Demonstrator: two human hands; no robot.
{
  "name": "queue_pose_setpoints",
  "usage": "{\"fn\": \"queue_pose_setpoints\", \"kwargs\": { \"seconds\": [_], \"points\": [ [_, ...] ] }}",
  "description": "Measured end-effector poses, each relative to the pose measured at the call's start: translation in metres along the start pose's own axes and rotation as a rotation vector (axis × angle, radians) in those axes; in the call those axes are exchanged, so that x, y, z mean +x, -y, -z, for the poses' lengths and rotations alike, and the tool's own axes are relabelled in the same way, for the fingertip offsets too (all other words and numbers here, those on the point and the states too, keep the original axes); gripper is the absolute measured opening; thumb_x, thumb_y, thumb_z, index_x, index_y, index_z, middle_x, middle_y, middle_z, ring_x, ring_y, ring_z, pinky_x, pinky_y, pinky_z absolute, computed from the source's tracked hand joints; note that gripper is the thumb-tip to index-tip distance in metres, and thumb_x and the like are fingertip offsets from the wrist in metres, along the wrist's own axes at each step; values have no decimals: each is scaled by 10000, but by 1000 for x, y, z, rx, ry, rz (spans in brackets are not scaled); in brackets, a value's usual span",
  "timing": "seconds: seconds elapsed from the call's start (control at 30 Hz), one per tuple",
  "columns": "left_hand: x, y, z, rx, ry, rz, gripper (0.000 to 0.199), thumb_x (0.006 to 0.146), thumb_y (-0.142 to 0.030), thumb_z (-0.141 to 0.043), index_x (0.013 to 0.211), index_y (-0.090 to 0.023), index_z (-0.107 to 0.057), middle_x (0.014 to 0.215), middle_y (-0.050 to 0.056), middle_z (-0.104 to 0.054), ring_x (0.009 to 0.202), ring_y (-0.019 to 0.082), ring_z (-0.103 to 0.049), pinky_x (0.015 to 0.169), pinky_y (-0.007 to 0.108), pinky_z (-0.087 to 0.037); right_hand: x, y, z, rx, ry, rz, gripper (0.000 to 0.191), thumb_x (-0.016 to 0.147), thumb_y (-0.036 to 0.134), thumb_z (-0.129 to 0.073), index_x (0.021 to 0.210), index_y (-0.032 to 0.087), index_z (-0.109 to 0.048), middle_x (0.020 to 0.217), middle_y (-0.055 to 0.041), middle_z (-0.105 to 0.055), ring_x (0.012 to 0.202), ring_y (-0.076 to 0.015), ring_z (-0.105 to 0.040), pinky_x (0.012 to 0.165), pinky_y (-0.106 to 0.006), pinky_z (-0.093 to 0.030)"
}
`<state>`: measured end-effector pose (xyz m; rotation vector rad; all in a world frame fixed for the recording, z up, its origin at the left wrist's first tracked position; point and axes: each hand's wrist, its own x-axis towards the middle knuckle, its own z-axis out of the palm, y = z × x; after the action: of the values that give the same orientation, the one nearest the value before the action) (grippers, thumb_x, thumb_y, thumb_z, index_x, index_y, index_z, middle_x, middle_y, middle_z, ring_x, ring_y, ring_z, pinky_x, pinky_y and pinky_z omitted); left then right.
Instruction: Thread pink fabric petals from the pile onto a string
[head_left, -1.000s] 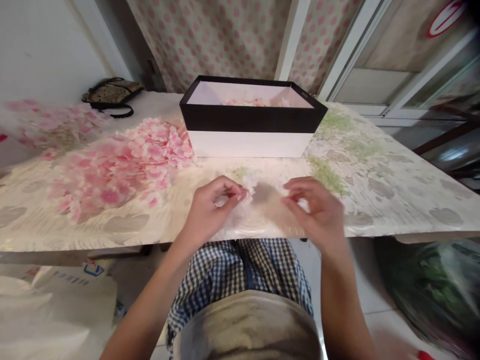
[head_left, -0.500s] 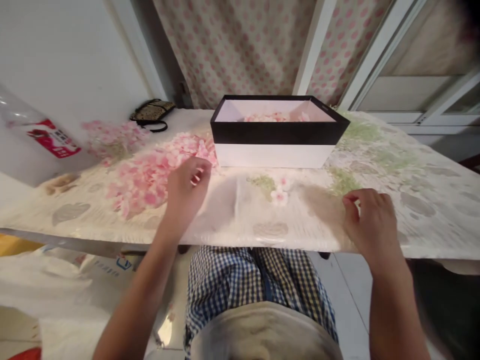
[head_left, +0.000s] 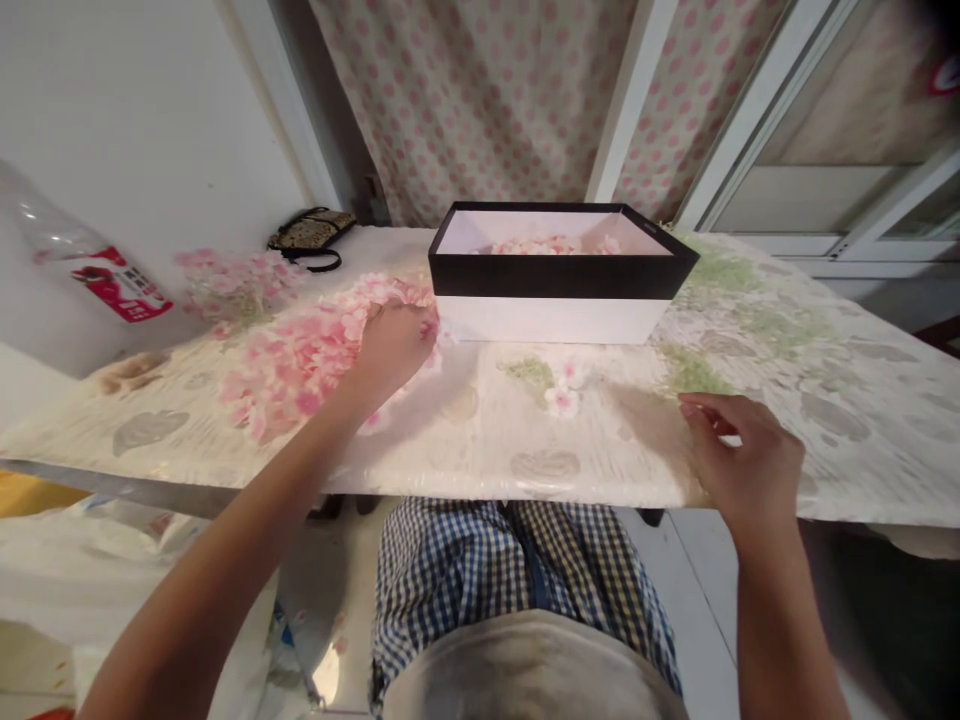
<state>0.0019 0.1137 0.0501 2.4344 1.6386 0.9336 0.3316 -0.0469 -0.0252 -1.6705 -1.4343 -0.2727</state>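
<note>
Pale floral oilcloth worktop [head_left: 847, 450]: left hand [head_left: 394, 350] curled onto loose pink artificial petals [head_left: 289, 375], any pinch unclear, just beside a black-and-white rectangular box [head_left: 551, 320]; right hand [head_left: 739, 460] well apart, fingers loosely curved, pinching nothing visible.

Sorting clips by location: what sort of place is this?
Probably a room in a home used for handicraft work, not a factory: there's a polka-dot curtain, a floral tablecloth, and a handbag lying near heaps of pink petals.
</note>
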Motion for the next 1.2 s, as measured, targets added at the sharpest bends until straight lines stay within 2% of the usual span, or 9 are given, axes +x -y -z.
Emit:
{"fn": "queue_pose_setpoints", "kwargs": {
  "seconds": [0.13, 0.27, 0.43, 0.63, 0.73, 0.87, 1.0, 1.13, 1.2],
  "points": [
    [-34, -14, 10, -229, 32, -16, 73, 782, -225, -579, 736, -204, -632, 729, 19, -692, 688, 182, -627, 668, 292, -472, -2, 4, 0, 25, -60, -77, 157, 858, 309, -529, 906, 210, -640, 765, -32, -652, 634, -195, -587, 636, -322, -468],
    [-71, -35, -1, -662, 167, 25, 131, 837, -306, -580, 781, -187, -586, 647, -11, -643, 591, 134, -607, 548, 231, -453, -8, 25, -3, 91, -26, -81, 114, 880, 296, -529, 901, 214, -605, 799, -39, -658, 713, -210, -635, 597, -303, -483],
    [-93, -61, -19, -906, 328, 75, 143, 877, -326, -581, 867, -191, -536, 709, 2, -681, 617, 130, -647, 582, 234, -502, -19, 73, -6, 468, 161, 2, 143, 922, 229, -552, 1061, 252, -572, 936, -36, -697, 883, -210, -684, 637, -288, -544],
    [-94, -73, -22, -1082, 383, 114, 186, 834, -276, -647, 923, -198, -502, 691, -15, -686, 623, 127, -661, 627, 240, -517, -9, 106, -16, 748, 313, 211, 131, 892, 132, -611, 906, 254, -659, 986, -29, -653, 952, -192, -638, 839, -346, -527],
    [-95, -72, -23, -1092, 400, 80, 204, 835, -247, -625, 941, -209, -455, 656, -40, -655, 603, 125, -652, 612, 238, -500, -1, 112, -30, 840, 399, 205, 137, 861, 121, -637, 869, 251, -679, 1037, -39, -622, 1018, -196, -611, 878, -358, -517],
    [-98, -69, -25, -1059, 415, 32, 223, 863, -232, -596, 981, -225, -406, 695, -39, -653, 644, 125, -646, 637, 242, -490, 0, 113, -46, 974, 464, 64, 78, 845, 168, -658, 829, 241, -681, 912, -25, -660, 907, -182, -637, 808, -330, -534],
    [-97, -67, -30, -1088, 365, 64, 262, 850, -211, -612, 1011, -227, -406, 763, -26, -648, 661, 123, -642, 664, 254, -504, -4, 110, -51, 1027, 379, -141, 26, 823, 216, -702, 808, 228, -684, 854, -15, -693, 833, -174, -661, 750, -301, -539],
    [-96, -66, -36, -905, 118, 98, 215, 866, -163, -545, 1043, -221, -437, 936, 40, -652, 842, 161, -657, 755, 302, -520, -6, 108, -49, 1057, 329, -175, 34, 810, 219, -719, 797, 229, -689, 844, -11, -699, 822, -171, -665, 750, -299, -549],
    [-97, -67, -37, -730, -3, 28, 290, 854, -146, -560, 1113, -228, -459, 1114, 78, -616, 1015, 197, -620, 858, 356, -508, -7, 107, -48, 1069, 321, -177, 31, 807, 223, -722, 810, 231, -692, 856, -15, -700, 831, -177, -668, 761, -309, -556]
  ]
}}
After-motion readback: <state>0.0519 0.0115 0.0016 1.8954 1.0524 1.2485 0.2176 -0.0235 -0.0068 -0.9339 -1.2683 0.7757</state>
